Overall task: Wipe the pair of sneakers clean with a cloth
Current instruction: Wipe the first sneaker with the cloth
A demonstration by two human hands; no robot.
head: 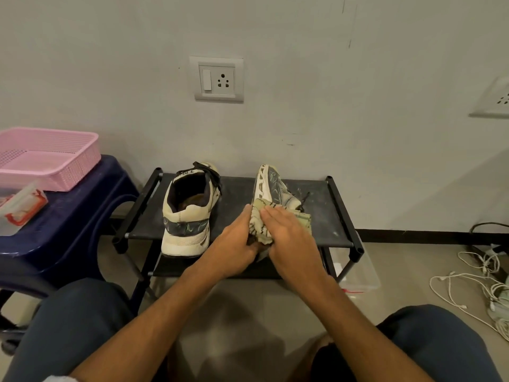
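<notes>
Pressing cloth [260,226] onto heel end of tipped sneaker [271,186], right of centre on rack [237,194] top.
- Right hand [286,232]: flat on cloth, fingers straight, gripping nothing.
- Left hand [234,244]: braces sole side, fingers near straight. Thumb hidden, so cannot tell if it pinches.
- Key relation: shoe lies on its side, sole facing left. Long axis runs from my hands to toe at back edge.
- Judgement: next stroke goes away from me; right hand better placed.
- Second sneaker [187,213]: upright, heel at front edge, just left of my left hand.
</notes>
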